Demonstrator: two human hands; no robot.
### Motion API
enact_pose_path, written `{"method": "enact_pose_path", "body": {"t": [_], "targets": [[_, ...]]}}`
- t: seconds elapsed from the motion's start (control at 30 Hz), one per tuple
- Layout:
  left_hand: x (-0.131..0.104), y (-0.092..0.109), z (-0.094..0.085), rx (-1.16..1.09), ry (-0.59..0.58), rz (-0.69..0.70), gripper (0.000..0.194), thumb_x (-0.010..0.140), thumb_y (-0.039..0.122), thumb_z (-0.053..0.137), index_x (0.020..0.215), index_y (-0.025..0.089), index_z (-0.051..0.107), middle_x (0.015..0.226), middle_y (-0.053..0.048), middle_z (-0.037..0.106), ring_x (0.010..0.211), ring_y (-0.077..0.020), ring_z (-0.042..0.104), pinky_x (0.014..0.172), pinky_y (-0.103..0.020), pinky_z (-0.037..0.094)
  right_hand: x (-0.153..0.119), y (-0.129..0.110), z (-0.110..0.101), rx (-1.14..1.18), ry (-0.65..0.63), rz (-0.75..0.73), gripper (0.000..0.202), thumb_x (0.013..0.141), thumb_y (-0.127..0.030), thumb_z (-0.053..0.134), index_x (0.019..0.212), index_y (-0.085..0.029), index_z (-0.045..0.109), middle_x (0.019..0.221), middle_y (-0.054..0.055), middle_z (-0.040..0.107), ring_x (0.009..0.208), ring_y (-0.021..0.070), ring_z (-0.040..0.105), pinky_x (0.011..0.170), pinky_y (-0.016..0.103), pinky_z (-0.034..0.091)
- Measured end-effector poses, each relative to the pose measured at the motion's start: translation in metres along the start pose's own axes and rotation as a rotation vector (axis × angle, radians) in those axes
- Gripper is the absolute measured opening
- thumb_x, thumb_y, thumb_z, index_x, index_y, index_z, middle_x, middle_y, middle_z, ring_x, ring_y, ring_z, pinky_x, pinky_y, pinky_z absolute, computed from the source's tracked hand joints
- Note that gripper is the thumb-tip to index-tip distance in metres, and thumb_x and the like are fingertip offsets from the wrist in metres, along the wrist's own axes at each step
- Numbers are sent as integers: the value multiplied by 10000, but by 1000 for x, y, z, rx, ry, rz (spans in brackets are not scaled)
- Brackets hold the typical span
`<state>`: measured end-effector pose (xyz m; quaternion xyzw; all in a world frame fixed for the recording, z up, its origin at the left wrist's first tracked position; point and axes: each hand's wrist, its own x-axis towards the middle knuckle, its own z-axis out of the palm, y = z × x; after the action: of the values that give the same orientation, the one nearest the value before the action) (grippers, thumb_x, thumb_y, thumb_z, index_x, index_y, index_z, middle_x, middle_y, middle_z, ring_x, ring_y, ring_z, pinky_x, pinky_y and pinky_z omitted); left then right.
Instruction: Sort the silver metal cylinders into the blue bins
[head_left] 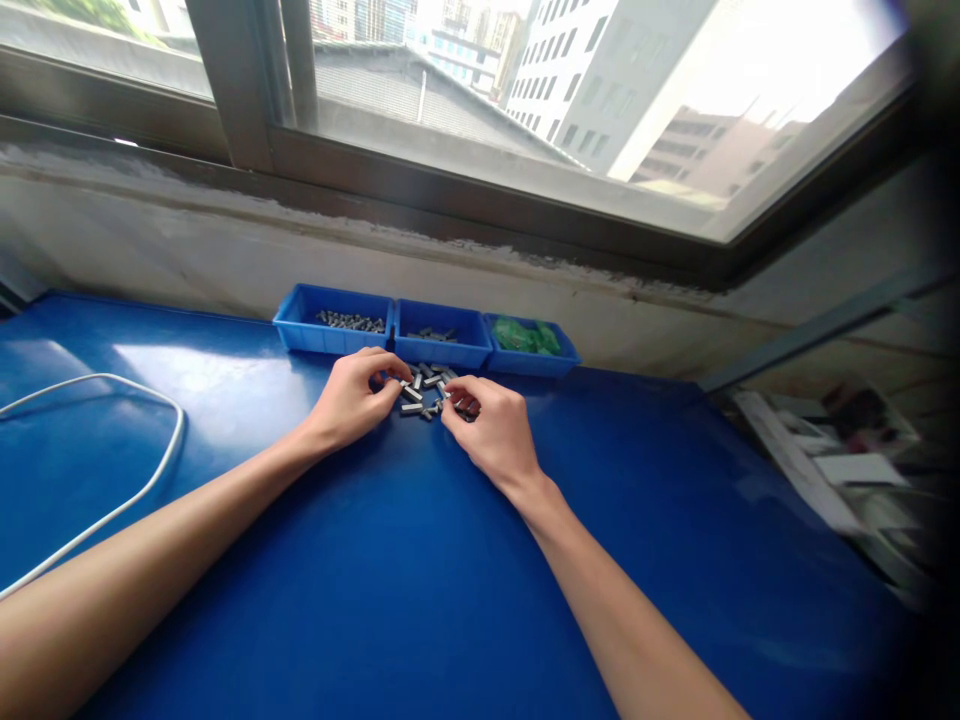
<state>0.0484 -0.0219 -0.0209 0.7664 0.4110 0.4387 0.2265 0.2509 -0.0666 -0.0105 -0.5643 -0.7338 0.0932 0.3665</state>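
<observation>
Several small metal pieces (412, 408) lie in a loose pile on the blue table, just in front of the bins. At the pile's left side is my left hand (358, 398), its thumb and fingertips pinched at a small piece too small to make out. From the right, my right hand (493, 420) reaches to the pile with thumb and fingers curled together at its edge; what they hold is too small to tell. The two hands are apart, with part of the pile showing between them.
Three blue bins stand in a row by the wall: the left bin (319, 338) holds small metal parts, the middle bin (442, 352) some metal pieces, the right bin (531, 364) green plastic. A white cable (180, 420) curves over the table (420, 600) at left.
</observation>
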Motion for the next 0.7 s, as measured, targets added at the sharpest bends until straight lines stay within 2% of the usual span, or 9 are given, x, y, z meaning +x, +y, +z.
{"method": "enact_pose_path", "body": {"t": [0.1,0.23,0.4,0.53,0.7], "targets": [[0,-1,0,2,0,13,236,790,105,533,848,180,748,889,-38,739,803,-177,635,739,-299,481,2,-2,0,323,42,146,75,812,-232,722,875,-194,738,818,42,763,716,180,704,711,304,561],[0,-2,0,0,-14,17,229,800,105,539,844,184,749,898,-39,746,831,-188,652,746,-303,483,7,-3,-1,828,65,404,240,706,-344,845,857,-191,739,828,35,770,739,176,724,726,306,598],[0,-2,1,-18,-30,17,235,809,102,541,862,179,757,905,-42,749,833,-182,649,731,-295,476,9,-6,-5,1175,94,604,304,593,-289,925,824,-204,748,802,-2,763,704,125,714,705,244,598],[0,-3,2,-28,-23,22,250,808,78,541,876,169,764,899,-40,746,805,-170,634,735,-289,469,14,-9,-6,1271,89,635,306,573,-252,941,808,-201,752,793,-12,766,713,104,719,706,198,592],[1,-5,4,-53,-37,29,228,816,75,555,853,170,760,889,-42,738,813,-169,643,757,-284,477,45,-16,7,1250,126,522,312,542,-246,946,768,-180,741,754,0,763,700,101,715,710,190,591]]}}
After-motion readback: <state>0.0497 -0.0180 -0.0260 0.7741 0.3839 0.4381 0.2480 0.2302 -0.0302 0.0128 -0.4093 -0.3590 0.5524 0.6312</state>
